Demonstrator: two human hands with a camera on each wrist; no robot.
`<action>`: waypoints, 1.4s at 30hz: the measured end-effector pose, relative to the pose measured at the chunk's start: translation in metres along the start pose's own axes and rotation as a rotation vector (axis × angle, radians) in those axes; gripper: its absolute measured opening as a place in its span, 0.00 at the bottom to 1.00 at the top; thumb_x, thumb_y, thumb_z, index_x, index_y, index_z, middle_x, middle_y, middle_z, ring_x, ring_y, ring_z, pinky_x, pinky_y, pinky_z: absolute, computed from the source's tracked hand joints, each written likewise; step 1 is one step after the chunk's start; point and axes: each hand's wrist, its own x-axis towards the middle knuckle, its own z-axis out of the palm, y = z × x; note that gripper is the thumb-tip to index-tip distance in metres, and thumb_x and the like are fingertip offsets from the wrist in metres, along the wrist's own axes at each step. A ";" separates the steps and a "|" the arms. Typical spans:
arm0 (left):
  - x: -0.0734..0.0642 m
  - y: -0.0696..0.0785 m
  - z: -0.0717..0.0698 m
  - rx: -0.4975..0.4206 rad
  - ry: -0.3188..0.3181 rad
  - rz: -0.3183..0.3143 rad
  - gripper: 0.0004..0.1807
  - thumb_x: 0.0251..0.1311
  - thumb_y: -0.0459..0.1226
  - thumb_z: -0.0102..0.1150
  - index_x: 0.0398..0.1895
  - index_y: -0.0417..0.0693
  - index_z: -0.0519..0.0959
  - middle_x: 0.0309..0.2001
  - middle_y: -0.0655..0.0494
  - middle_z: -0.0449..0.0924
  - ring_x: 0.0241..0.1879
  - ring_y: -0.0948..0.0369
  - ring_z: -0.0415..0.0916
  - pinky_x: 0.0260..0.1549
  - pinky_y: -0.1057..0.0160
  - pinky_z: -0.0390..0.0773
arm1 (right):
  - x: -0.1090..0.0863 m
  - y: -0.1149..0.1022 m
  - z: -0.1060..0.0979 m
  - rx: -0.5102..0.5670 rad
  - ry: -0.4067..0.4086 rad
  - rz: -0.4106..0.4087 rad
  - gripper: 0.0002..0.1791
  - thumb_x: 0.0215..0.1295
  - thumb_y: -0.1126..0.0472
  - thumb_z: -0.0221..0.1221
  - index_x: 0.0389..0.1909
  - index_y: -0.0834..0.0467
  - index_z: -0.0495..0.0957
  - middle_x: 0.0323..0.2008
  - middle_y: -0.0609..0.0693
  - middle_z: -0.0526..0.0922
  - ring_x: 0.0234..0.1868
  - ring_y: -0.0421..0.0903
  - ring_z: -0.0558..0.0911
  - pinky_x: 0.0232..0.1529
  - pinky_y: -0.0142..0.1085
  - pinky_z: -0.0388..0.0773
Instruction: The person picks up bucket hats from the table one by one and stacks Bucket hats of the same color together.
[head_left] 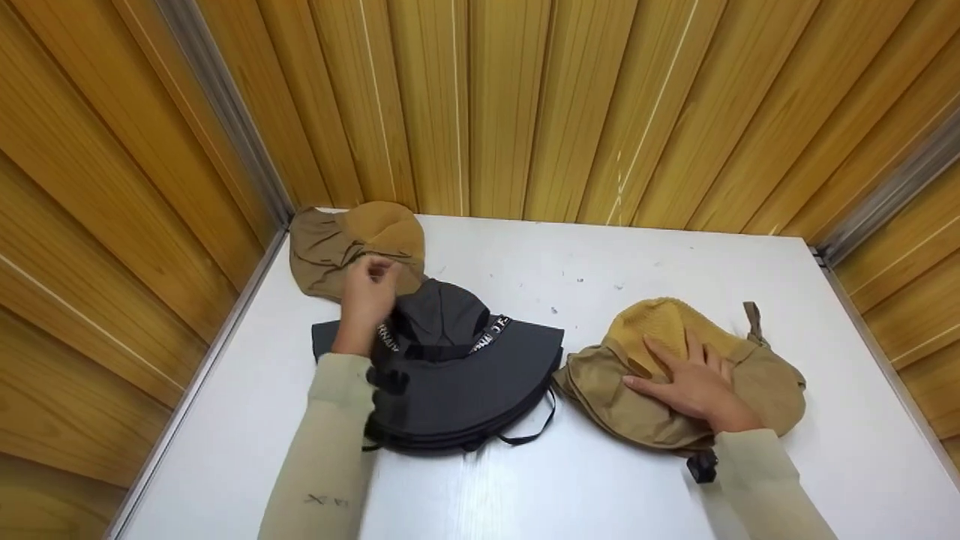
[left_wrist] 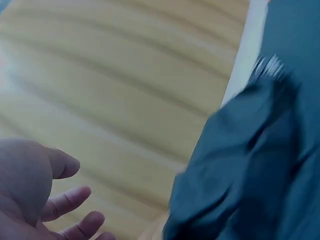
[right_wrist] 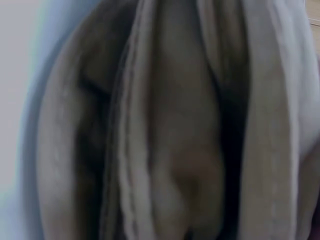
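Note:
My left hand [head_left: 369,289] is raised beside a black wide-brimmed hat [head_left: 465,390], overlapping a tan-and-mustard hat [head_left: 319,251] behind it in the head view. In the left wrist view its fingers [left_wrist: 67,204] are loosely bent, parted and hold nothing, with the dark crown of the black hat at the right. White lettering runs on a band around that crown. On the right, my right hand [head_left: 694,382] rests with spread fingers on several stacked tan hats [head_left: 615,401] with a mustard crown. Layered brim edges fill the right wrist view, where that hand is mostly hidden.
The white table [head_left: 517,495] is bordered by yellow wood-look panels [head_left: 502,105] at the back and both sides. A black cord [head_left: 536,431] loops out from under the black hat. A strap [head_left: 754,319] sticks up behind the tan stack.

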 end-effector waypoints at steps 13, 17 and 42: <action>0.074 -0.058 -0.070 -0.255 -0.043 -0.577 0.40 0.77 0.48 0.41 0.83 0.42 0.41 0.84 0.47 0.40 0.82 0.49 0.42 0.79 0.44 0.51 | 0.001 -0.004 0.003 0.025 0.004 -0.004 0.56 0.58 0.19 0.55 0.81 0.44 0.55 0.80 0.73 0.34 0.75 0.83 0.42 0.66 0.77 0.40; 0.073 -0.064 -0.082 -0.358 -0.077 -0.617 0.41 0.77 0.49 0.40 0.84 0.45 0.38 0.84 0.48 0.36 0.83 0.48 0.38 0.76 0.35 0.49 | 0.002 -0.007 0.004 0.026 -0.001 -0.005 0.56 0.57 0.19 0.55 0.81 0.44 0.55 0.80 0.72 0.33 0.75 0.83 0.41 0.66 0.77 0.39; 0.086 -0.062 -0.067 -1.137 0.188 -0.833 0.23 0.68 0.36 0.64 0.56 0.52 0.60 0.36 0.58 0.74 0.26 0.62 0.67 0.22 0.65 0.64 | 0.002 -0.005 0.004 0.061 0.027 0.001 0.56 0.57 0.19 0.56 0.81 0.44 0.57 0.80 0.72 0.34 0.76 0.79 0.40 0.67 0.77 0.36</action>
